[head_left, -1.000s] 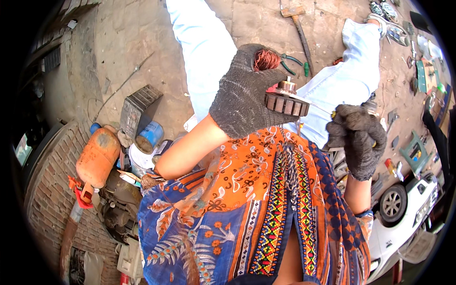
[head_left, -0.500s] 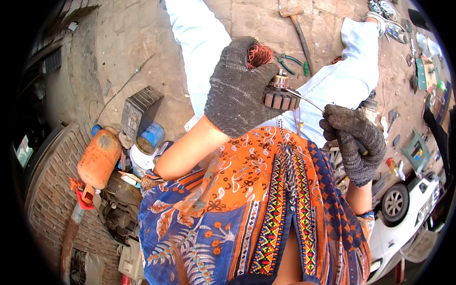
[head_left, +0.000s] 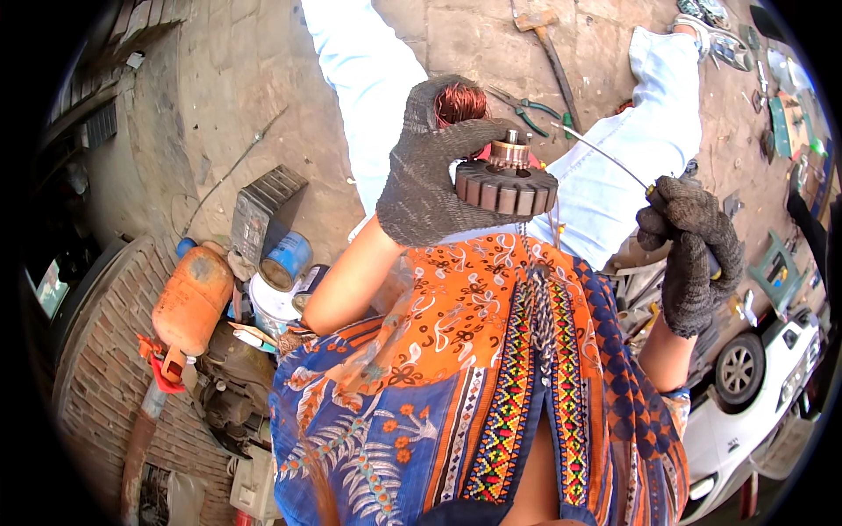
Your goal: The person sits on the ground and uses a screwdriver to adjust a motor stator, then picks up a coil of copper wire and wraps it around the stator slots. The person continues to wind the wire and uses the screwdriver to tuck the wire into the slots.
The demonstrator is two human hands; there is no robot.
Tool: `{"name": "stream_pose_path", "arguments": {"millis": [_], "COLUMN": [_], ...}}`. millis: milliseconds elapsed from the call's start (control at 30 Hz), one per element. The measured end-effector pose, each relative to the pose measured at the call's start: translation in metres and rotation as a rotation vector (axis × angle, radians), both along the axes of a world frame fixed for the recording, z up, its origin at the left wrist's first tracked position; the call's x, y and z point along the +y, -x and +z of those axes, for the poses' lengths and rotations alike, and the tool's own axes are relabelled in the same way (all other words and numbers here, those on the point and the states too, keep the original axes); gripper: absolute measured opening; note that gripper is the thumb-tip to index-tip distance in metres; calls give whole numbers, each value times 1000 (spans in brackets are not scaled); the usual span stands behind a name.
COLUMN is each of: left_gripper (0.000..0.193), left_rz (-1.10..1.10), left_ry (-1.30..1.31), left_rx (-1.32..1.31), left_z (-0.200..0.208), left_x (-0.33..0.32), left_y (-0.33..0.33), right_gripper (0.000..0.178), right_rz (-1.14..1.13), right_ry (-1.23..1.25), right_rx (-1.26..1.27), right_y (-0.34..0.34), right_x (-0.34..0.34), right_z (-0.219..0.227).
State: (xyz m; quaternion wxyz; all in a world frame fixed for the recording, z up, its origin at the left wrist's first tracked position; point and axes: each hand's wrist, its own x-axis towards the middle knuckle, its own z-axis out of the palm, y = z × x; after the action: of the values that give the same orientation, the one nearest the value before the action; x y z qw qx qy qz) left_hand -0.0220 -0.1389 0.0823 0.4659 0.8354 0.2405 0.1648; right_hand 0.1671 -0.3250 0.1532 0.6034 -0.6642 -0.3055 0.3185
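My left hand point(head_left: 412, 180), in a dark grey knit glove, is closed round a motor armature point(head_left: 507, 188). Its slotted steel core faces right, and a copper commutator with a short shaft sticks up on top. A tangled bundle of copper wire point(head_left: 460, 103) is also held in this hand, by the fingers at the top. Off to the right, my gloved right hand point(head_left: 697, 250) grips a screwdriver point(head_left: 605, 156) by its handle, which the fingers mostly hide. Its thin metal shaft points up and left, with the tip apart from the armature.
Green-handled pliers point(head_left: 532, 112) and a wooden-handled hammer point(head_left: 551, 61) lie on the paved ground ahead, between my outstretched legs. At left stand an orange tank point(head_left: 191, 300), a blue can point(head_left: 288, 259) and a ribbed grey case point(head_left: 263, 206). A white car point(head_left: 759, 394) is at lower right.
My right hand has drawn the screwdriver away from the armature, to the right, its tip now raised. My left hand has turned the armature so the slotted core shows more broadly.
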Motion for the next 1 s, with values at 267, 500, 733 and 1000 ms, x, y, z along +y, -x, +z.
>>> {"name": "stream_pose_path", "arguments": {"millis": [267, 500, 733, 1000], "left_gripper": [70, 65, 56, 39], "left_rz": [-59, 103, 88, 2], "left_ry": [934, 1389, 1594, 1727], "left_rx": [-304, -468, -483, -546], "left_z": [-23, -22, -31, -39], "left_x": [-4, -7, -7, 3], "left_y": [22, 20, 20, 4], "right_gripper": [22, 24, 28, 17], "right_rz": [204, 227, 232, 63], "right_ry": [190, 173, 141, -45], "right_rx": [-388, -461, -475, 91], "right_y": [2, 12, 16, 20], "right_x": [18, 31, 42, 30], "right_z": [-5, -14, -19, 0]}}
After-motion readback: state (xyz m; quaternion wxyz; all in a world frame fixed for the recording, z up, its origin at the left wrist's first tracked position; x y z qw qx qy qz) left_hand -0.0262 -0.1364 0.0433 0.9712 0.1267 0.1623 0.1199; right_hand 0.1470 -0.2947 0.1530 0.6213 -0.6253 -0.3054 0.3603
